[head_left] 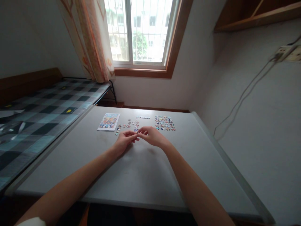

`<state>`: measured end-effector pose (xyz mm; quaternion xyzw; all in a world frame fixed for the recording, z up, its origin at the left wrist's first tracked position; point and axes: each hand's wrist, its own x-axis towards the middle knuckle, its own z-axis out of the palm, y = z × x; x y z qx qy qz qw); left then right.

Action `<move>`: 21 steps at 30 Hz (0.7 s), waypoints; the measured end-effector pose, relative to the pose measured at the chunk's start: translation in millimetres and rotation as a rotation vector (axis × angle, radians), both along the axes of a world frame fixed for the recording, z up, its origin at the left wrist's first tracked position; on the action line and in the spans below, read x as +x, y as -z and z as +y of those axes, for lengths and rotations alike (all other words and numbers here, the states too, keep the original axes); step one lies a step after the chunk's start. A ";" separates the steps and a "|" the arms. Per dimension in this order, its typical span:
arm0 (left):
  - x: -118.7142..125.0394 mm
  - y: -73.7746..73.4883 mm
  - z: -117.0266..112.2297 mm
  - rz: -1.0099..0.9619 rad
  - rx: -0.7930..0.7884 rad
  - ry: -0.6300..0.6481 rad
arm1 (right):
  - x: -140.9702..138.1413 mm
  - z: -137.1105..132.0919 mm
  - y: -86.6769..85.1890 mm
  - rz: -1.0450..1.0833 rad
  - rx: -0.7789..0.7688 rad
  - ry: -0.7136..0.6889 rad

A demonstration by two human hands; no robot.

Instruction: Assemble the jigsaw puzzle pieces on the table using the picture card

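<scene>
My left hand (126, 139) and my right hand (152, 135) meet fingertip to fingertip low over the table. Both pinch at a small dark jigsaw piece (137, 132), largely hidden by the fingers. Just beyond them a joined strip of jigsaw pieces (136, 128) runs away from me, and another joined strip (144, 118) lies across the far end. Several loose jigsaw pieces (128, 126) are scattered to the left. On the right sits a block of closely laid jigsaw pieces (164, 123).
A colourful printed picture sheet (108, 121) lies at the left on the white table (131, 179). Beyond the table's left edge stands a bed with a checked cover (77, 94). A cable (242, 97) hangs along the right wall, and a window is ahead.
</scene>
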<state>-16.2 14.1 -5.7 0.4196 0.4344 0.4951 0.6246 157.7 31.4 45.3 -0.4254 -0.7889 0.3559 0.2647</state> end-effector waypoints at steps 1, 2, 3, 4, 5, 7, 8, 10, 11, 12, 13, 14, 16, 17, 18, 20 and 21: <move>-0.1 0.9 -0.2 -0.006 0.008 -0.003 | -1.6 -4.2 3.2 0.005 0.032 0.026; 0.0 1.7 -0.3 -0.010 0.012 -0.004 | -3.4 -7.7 7.6 0.023 0.062 0.046; 0.2 2.1 -0.6 -0.014 0.014 -0.006 | -5.0 -10.1 12.6 0.057 0.078 0.081; 0.5 2.3 -0.9 -0.018 0.012 -0.010 | -6.6 -11.6 18.0 0.101 0.079 0.103; 0.9 2.1 -1.2 -0.022 0.009 -0.013 | -7.7 -12.1 23.4 0.154 0.081 0.113; 1.4 1.7 -1.5 -0.027 0.004 -0.010 | -8.5 -11.1 32.7 0.235 0.094 0.125; 1.3 1.7 -1.4 -0.023 0.003 -0.006 | -8.0 -9.8 36.3 0.262 0.094 0.125; 0.3 2.2 -0.5 0.016 0.015 -0.006 | -4.6 -6.3 41.3 0.312 0.100 0.151; -0.8 2.8 0.3 0.060 0.030 -0.019 | -1.8 -4.2 42.8 0.329 0.109 0.171; -2.2 3.4 1.2 0.125 0.056 -0.039 | 1.5 -1.9 44.0 0.336 0.123 0.201; -3.9 3.9 2.0 0.211 0.097 -0.060 | 5.2 0.5 44.9 0.336 0.151 0.233; -5.6 4.3 2.6 0.315 0.154 -0.074 | 9.0 2.9 45.8 0.323 0.184 0.267; -8.4 4.6 2.4 0.548 0.292 -0.077 | 15.8 7.8 47.8 0.259 0.244 0.317; -9.2 4.4 1.6 0.664 0.357 -0.068 | 18.3 10.0 49.0 0.219 0.278 0.323; -9.4 4.1 0.3 0.770 0.407 -0.058 | 19.9 11.9 50.5 0.170 0.318 0.322; -8.5 3.0 -3.1 0.944 0.462 -0.040 | 20.2 14.4 53.6 0.048 0.393 0.305; -7.6 2.3 -5.0 1.011 0.475 -0.022 | 19.1 14.9 55.1 -0.010 0.414 0.286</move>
